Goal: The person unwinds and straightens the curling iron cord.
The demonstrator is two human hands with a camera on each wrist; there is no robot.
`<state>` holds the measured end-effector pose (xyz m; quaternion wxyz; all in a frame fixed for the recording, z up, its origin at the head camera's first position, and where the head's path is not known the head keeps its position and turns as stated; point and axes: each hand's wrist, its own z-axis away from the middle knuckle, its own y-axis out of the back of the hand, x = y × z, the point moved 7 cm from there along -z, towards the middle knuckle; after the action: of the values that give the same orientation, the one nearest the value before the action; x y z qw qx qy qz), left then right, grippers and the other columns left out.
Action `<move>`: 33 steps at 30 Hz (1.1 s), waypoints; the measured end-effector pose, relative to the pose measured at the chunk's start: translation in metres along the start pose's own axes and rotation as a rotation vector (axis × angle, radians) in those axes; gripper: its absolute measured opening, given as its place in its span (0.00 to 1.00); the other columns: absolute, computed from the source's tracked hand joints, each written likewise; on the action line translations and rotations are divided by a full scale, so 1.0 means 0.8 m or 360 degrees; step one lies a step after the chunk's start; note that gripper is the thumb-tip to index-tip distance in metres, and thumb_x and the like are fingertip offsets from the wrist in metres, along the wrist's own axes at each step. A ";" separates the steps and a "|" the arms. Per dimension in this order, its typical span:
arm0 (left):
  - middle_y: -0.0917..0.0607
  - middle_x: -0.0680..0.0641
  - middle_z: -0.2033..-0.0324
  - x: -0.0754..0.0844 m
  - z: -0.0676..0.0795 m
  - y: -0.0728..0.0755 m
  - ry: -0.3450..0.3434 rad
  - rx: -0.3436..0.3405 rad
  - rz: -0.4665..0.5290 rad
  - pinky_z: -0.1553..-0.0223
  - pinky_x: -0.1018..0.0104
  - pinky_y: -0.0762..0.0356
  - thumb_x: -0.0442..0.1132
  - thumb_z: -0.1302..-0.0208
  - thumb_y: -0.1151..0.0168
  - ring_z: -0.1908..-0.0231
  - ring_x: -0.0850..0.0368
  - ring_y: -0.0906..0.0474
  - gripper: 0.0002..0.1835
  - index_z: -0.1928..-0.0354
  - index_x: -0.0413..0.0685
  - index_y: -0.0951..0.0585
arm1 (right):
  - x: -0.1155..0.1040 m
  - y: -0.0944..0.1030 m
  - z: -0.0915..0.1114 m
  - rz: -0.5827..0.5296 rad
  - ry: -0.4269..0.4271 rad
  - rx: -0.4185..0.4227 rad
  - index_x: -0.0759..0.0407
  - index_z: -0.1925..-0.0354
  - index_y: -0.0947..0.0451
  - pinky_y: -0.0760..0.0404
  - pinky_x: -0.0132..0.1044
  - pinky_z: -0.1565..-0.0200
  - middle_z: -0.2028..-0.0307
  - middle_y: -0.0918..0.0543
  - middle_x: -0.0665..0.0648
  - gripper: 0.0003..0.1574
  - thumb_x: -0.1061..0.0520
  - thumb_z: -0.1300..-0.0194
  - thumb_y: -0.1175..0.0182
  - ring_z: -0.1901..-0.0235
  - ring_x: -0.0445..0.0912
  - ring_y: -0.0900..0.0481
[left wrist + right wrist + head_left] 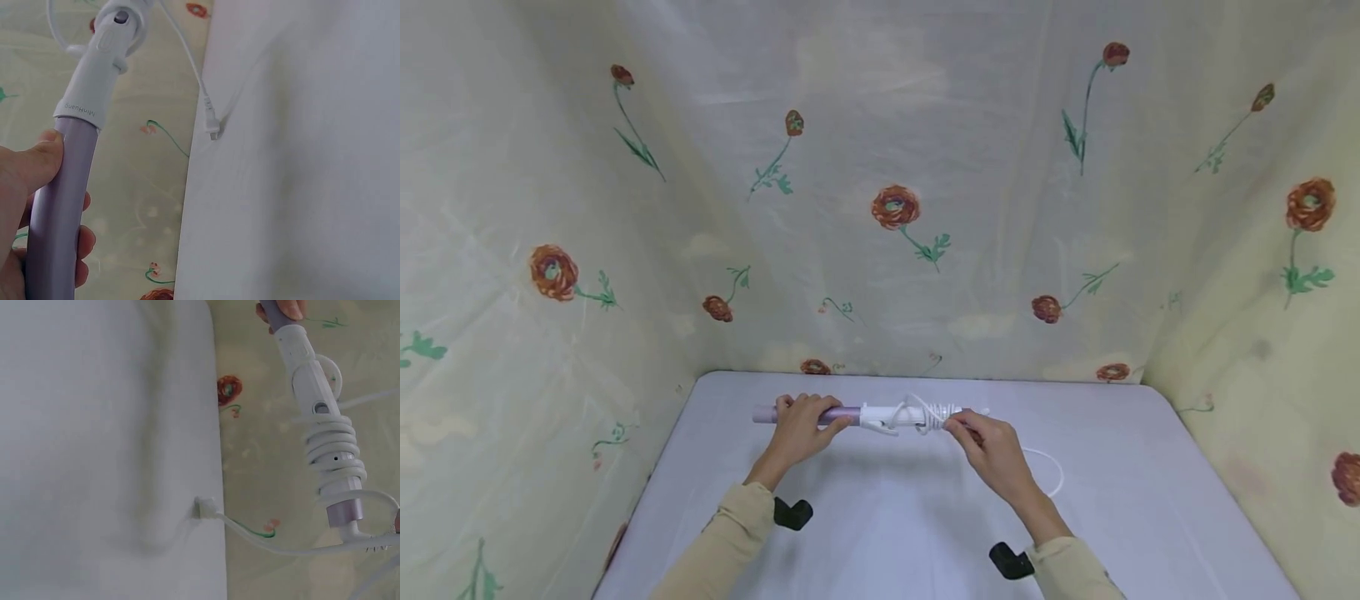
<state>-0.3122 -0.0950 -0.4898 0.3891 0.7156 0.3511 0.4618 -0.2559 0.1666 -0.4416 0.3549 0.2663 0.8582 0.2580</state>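
Note:
A curling wand (842, 414) with a purple barrel and white handle (880, 414) lies level across both hands, over the table. My left hand (803, 429) grips the purple barrel, thumb along its near side. White cord (332, 450) winds in several turns around the handle, beside a loose loop. At the handle's tail, my right hand (996, 454) pinches the cord between thumb and forefinger; in the right wrist view only a fingertip shows at the edge. A small connector (212, 125) hangs from a cord end in the left wrist view.
The table (880, 517) has a pale cover. A cord loop (1058, 475) hangs beside the right wrist, and a white plug (205, 508) shows at a cord end. Flower-printed cloth (1000, 208) stands behind and on both sides. Dark wrist mounts (793, 514) sit below both hands.

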 end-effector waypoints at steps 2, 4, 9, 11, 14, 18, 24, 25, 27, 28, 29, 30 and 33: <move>0.18 0.53 0.65 -0.001 0.000 0.000 0.0005 -0.0012 -0.0003 0.54 0.51 0.50 0.62 0.47 0.45 0.62 0.56 0.30 0.24 0.54 0.57 0.22 | 0.004 0.003 -0.006 0.0016 -0.0005 -0.0013 0.54 0.69 0.21 0.39 0.24 0.83 0.83 0.26 0.44 0.03 0.57 0.45 0.40 0.85 0.31 0.41; 0.18 0.54 0.65 -0.003 0.000 0.000 0.0011 -0.0013 -0.0007 0.54 0.51 0.50 0.63 0.47 0.46 0.62 0.57 0.31 0.24 0.54 0.58 0.22 | 0.007 0.006 -0.012 0.0034 -0.0008 -0.0030 0.54 0.69 0.21 0.38 0.24 0.83 0.82 0.25 0.44 0.03 0.57 0.45 0.40 0.85 0.32 0.40; 0.19 0.56 0.66 -0.006 0.000 0.002 -0.0012 -0.0031 -0.0052 0.55 0.52 0.50 0.64 0.48 0.47 0.63 0.58 0.31 0.23 0.56 0.60 0.22 | 0.015 0.013 -0.026 0.0066 -0.0014 -0.0088 0.52 0.69 0.21 0.37 0.26 0.82 0.83 0.25 0.47 0.04 0.54 0.44 0.40 0.85 0.33 0.39; 0.19 0.56 0.66 -0.006 0.001 0.002 -0.0037 -0.0047 -0.0061 0.56 0.52 0.49 0.64 0.48 0.47 0.64 0.59 0.31 0.23 0.57 0.60 0.22 | 0.021 0.016 -0.029 0.0068 -0.0009 -0.0101 0.52 0.69 0.21 0.37 0.26 0.82 0.83 0.25 0.48 0.05 0.53 0.43 0.41 0.85 0.33 0.39; 0.19 0.56 0.66 -0.004 0.002 0.003 -0.0062 -0.0068 -0.0036 0.56 0.52 0.49 0.65 0.48 0.48 0.63 0.59 0.31 0.23 0.57 0.61 0.22 | 0.034 0.019 -0.033 0.0042 -0.0013 -0.0112 0.52 0.69 0.21 0.38 0.26 0.82 0.84 0.27 0.47 0.06 0.52 0.42 0.43 0.85 0.34 0.40; 0.18 0.57 0.64 -0.004 0.003 0.004 -0.0107 -0.0068 -0.0006 0.56 0.53 0.50 0.65 0.47 0.49 0.62 0.59 0.30 0.23 0.56 0.61 0.22 | 0.056 0.019 -0.033 -0.0044 -0.0089 -0.0143 0.52 0.68 0.21 0.36 0.27 0.81 0.81 0.24 0.46 0.07 0.52 0.40 0.44 0.84 0.34 0.38; 0.18 0.58 0.64 -0.004 0.007 0.005 -0.0190 -0.0082 0.0042 0.57 0.55 0.50 0.64 0.46 0.49 0.64 0.62 0.29 0.22 0.57 0.60 0.22 | 0.089 0.008 -0.018 -0.0109 -0.0309 -0.0264 0.48 0.67 0.22 0.34 0.29 0.80 0.77 0.23 0.46 0.10 0.47 0.39 0.48 0.82 0.36 0.36; 0.18 0.58 0.64 -0.004 0.007 0.005 -0.0190 -0.0092 0.0058 0.56 0.55 0.51 0.64 0.46 0.49 0.64 0.62 0.29 0.22 0.57 0.60 0.22 | 0.093 0.004 -0.014 -0.0112 -0.0347 -0.0285 0.48 0.67 0.22 0.33 0.29 0.79 0.76 0.21 0.47 0.11 0.46 0.38 0.48 0.82 0.37 0.35; 0.18 0.59 0.64 -0.004 0.006 0.004 -0.0183 -0.0102 0.0083 0.56 0.55 0.51 0.65 0.46 0.49 0.64 0.63 0.29 0.22 0.57 0.61 0.22 | 0.101 -0.003 -0.009 -0.0087 -0.0399 -0.0317 0.48 0.67 0.22 0.31 0.30 0.77 0.74 0.20 0.48 0.12 0.45 0.38 0.49 0.80 0.38 0.32; 0.18 0.59 0.64 -0.005 0.006 0.004 -0.0176 -0.0106 0.0088 0.55 0.55 0.51 0.65 0.46 0.50 0.64 0.63 0.30 0.23 0.57 0.61 0.22 | 0.105 -0.007 -0.005 -0.0074 -0.0421 -0.0334 0.49 0.67 0.22 0.31 0.30 0.76 0.73 0.19 0.49 0.13 0.45 0.38 0.49 0.78 0.38 0.31; 0.18 0.59 0.64 -0.005 0.005 0.004 -0.0175 -0.0104 0.0089 0.55 0.55 0.51 0.65 0.47 0.50 0.64 0.63 0.30 0.23 0.57 0.62 0.22 | 0.109 -0.011 -0.002 -0.0049 -0.0443 -0.0350 0.49 0.67 0.22 0.30 0.30 0.75 0.72 0.19 0.49 0.12 0.46 0.38 0.49 0.77 0.38 0.29; 0.18 0.59 0.64 -0.004 0.004 0.004 -0.0175 -0.0101 0.0092 0.55 0.55 0.52 0.66 0.47 0.51 0.64 0.63 0.30 0.23 0.57 0.62 0.22 | 0.111 -0.015 0.001 -0.0030 -0.0457 -0.0366 0.50 0.67 0.22 0.29 0.31 0.74 0.72 0.18 0.50 0.12 0.47 0.38 0.48 0.76 0.39 0.29; 0.18 0.60 0.64 -0.004 0.002 0.005 -0.0177 -0.0089 0.0111 0.55 0.55 0.52 0.66 0.47 0.51 0.64 0.63 0.30 0.23 0.57 0.62 0.22 | 0.120 -0.029 0.013 0.0044 -0.0514 -0.0407 0.53 0.66 0.22 0.30 0.32 0.73 0.73 0.18 0.50 0.06 0.56 0.39 0.45 0.75 0.40 0.28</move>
<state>-0.3113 -0.0997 -0.4877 0.4116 0.7407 0.2908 0.4442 -0.3123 0.2140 -0.5077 0.5153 0.2687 0.7467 0.3237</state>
